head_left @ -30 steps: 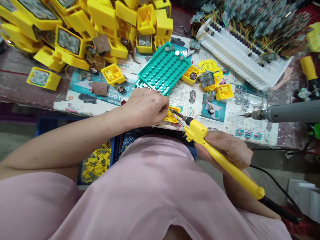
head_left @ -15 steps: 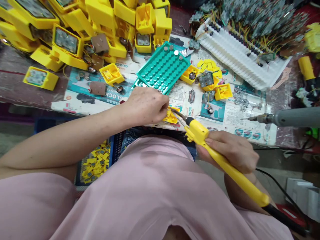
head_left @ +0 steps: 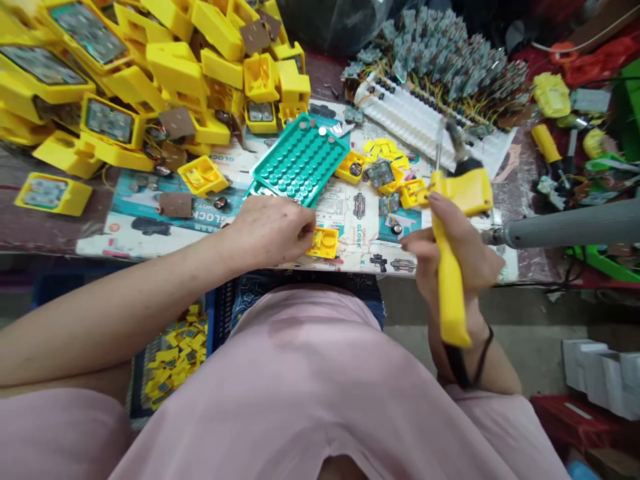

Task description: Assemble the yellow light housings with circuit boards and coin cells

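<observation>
My left hand (head_left: pixel 273 230) rests at the table's front edge, fingers pinched on a small yellow plastic part (head_left: pixel 323 242) lying on the printed paper. My right hand (head_left: pixel 453 257) is closed round the handle of a yellow soldering iron (head_left: pixel 453 247), held upright with its tip pointing up and away from the part. A teal tray (head_left: pixel 300 160) with rows of round pockets lies just beyond my left hand.
A heap of yellow housings (head_left: pixel 150 67) fills the back left. A white rack with wired circuit boards (head_left: pixel 425 113) stands at the back right. A grey electric screwdriver (head_left: pixel 565 227) juts in from the right. A crate of small yellow parts (head_left: pixel 173 350) sits under the table.
My right hand has lifted the soldering iron off the yellow part and swung it upright to the right. My left hand stays on the part. The view has shifted right.
</observation>
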The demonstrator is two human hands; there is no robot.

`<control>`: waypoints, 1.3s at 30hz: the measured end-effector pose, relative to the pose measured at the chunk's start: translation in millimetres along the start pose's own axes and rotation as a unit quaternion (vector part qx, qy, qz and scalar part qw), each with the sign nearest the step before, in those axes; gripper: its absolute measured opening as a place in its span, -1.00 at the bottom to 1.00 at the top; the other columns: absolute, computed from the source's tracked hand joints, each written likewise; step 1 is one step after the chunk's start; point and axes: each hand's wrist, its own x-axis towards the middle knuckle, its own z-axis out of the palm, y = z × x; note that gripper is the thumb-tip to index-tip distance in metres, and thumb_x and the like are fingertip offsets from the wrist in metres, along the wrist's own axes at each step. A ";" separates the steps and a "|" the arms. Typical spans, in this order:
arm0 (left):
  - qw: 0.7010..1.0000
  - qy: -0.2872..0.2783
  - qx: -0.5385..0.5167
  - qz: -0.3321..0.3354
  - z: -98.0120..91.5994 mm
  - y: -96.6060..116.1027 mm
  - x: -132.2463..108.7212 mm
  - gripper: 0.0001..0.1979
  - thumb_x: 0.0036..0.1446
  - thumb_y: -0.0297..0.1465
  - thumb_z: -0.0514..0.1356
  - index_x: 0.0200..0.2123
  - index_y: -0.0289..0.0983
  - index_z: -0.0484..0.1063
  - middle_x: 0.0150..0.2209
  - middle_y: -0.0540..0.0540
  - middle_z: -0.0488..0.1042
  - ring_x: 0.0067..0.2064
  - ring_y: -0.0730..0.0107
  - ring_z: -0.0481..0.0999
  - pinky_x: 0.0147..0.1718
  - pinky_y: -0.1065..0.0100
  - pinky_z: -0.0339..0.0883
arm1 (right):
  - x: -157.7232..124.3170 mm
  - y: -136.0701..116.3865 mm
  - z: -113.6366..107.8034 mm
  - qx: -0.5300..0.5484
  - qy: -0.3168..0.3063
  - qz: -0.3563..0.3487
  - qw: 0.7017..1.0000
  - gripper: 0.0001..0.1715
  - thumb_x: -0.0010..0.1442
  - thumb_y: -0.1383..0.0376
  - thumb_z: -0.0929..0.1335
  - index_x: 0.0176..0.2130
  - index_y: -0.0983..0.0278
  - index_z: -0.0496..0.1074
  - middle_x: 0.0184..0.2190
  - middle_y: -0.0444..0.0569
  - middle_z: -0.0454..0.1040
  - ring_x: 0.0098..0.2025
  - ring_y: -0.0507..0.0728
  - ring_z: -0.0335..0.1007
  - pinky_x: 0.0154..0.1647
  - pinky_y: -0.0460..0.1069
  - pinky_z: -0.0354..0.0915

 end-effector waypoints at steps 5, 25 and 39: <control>1.000 -0.004 -0.006 -0.001 1.9 0.1 -0.6 -0.65 0.17 -0.26 0.04 -0.22 -0.21 0.61 -0.34 -0.12 0.58 -0.22 0.14 0.59 -0.34 0.32 0.30 | 43.5 21.6 39.9 -0.141 -0.017 0.037 0.989 -0.72 0.36 0.08 0.30 -0.11 0.16 0.49 -0.37 -0.07 0.57 -0.36 0.10 0.50 -0.23 0.03 0.45; 0.951 0.226 -0.138 0.157 51.2 -2.8 -33.9 -0.65 0.28 -0.35 0.12 0.10 -0.29 0.40 0.04 -0.23 0.57 0.03 0.10 0.56 -0.05 0.16 0.40 | 15.7 13.5 39.8 0.135 -0.015 0.012 0.991 -0.57 0.26 0.27 0.41 0.07 0.03 0.25 -0.23 -0.13 0.52 -0.29 0.08 0.58 -0.33 0.00 0.61; 0.959 0.245 -0.120 0.072 27.1 -17.9 -29.3 -0.56 0.34 -0.24 0.06 0.15 -0.34 0.42 0.00 -0.24 0.57 0.04 0.11 0.54 0.02 0.13 0.43 | 9.9 -20.6 43.5 0.196 -0.001 0.002 0.981 -0.46 0.19 0.41 0.44 0.07 0.09 0.25 -0.20 -0.16 0.51 -0.23 0.02 0.57 -0.26 -0.08 0.62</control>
